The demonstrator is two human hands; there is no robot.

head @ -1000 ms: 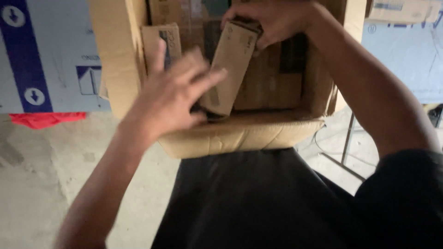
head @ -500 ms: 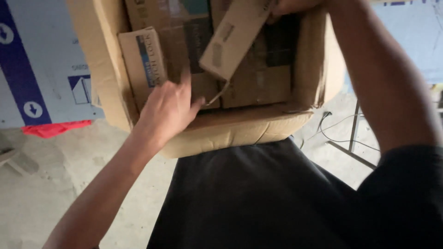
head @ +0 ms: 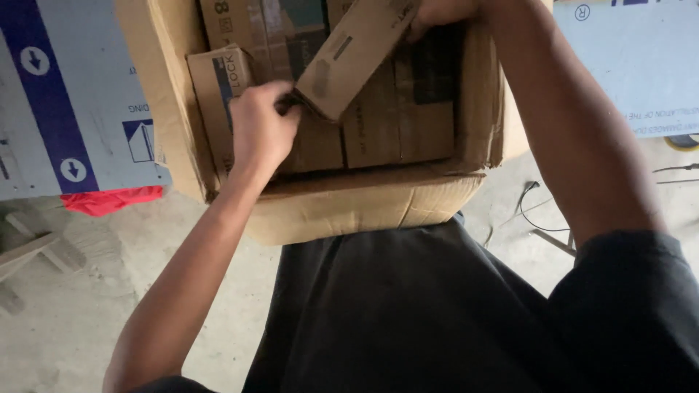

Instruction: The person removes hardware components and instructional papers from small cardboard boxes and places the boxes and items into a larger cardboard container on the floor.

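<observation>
While your right hand (head: 444, 10) holds the small brown carton (head: 353, 54) tilted above the open cardboard box (head: 364, 207), keep your left hand's (head: 261, 131) curled fingers pinching its lower corner and steer it squarely between the packed cartons (head: 397, 120).

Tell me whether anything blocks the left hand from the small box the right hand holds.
Nothing visible does. The left hand is curled at the lower end of the small box, which the right hand grips at its top, tilted above the packed boxes in the carton.
</observation>
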